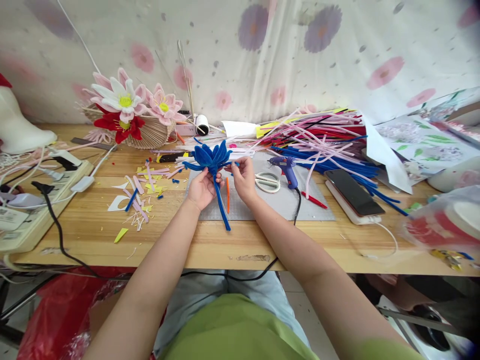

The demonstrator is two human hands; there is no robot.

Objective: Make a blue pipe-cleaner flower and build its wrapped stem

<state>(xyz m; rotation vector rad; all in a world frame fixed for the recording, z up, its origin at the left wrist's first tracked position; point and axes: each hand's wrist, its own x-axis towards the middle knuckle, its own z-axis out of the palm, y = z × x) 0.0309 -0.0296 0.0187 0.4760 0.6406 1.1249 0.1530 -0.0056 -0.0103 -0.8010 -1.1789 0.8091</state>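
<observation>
A blue pipe-cleaner flower with upright pointed petals is held up over the grey cutting mat. My left hand is closed round its base, and a blue stem hangs down past the fingers. On the right, my right hand pinches the tip of a blue petal that sticks out sideways. Beneath the hands lies a thin orange stick. White-handled scissors and a blue-purple glue gun rest on the mat right of my hands, with a red pen beyond.
Bundles of coloured pipe cleaners lie at the back. Finished flowers stand on a woven fan back left. Cut scraps litter the left side, beside a power strip. A phone on a power bank and a bagged cup sit right.
</observation>
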